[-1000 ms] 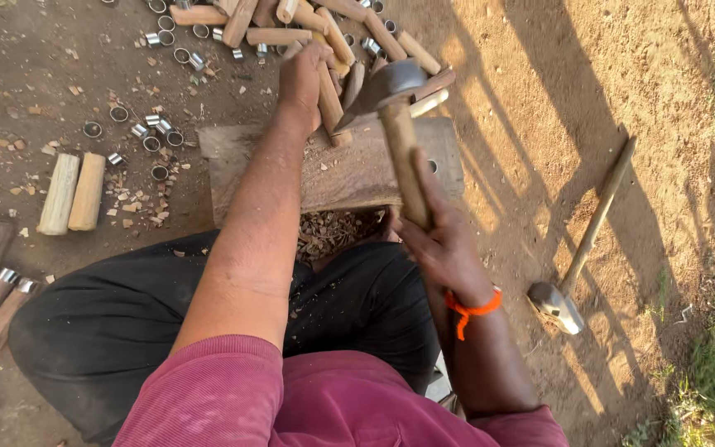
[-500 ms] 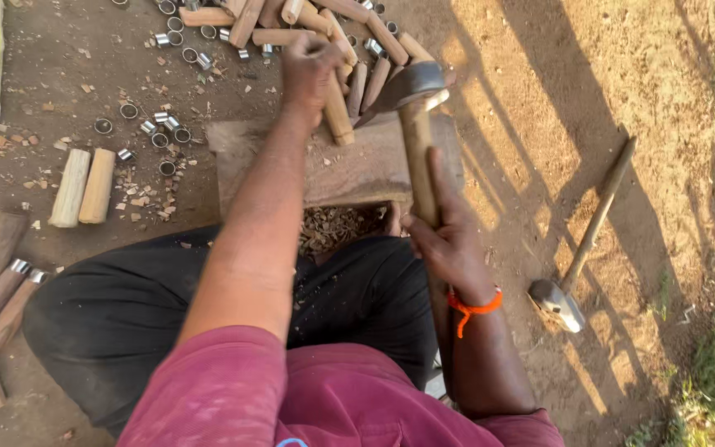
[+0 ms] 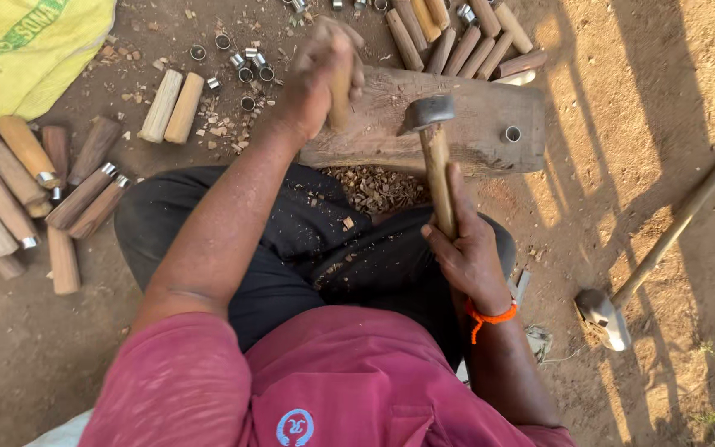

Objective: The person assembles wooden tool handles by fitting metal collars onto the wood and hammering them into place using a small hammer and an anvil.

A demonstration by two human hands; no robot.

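Honestly, your left hand [image 3: 320,70] has a tight grip on that stiff, light wooden peg [image 3: 340,87] upright near the wooden block's [image 3: 473,124] left end, while your right hand [image 3: 465,248] clamps the top-heavy hammer [image 3: 434,145] low on its handle.

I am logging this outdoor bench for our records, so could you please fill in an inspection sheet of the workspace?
Surface: worn wooden block on bare dirt, one metal ring on it.
Job's things: wooden handle piece stood on the block; hammer raised above it.
Clutter: loose wooden handles, ferrules, wood chips, second hammer.
Grippers: left hand grips the handle piece; right hand grips the hammer.
Cables: nothing seen.
Surroundings: yellow sack, grass edge.
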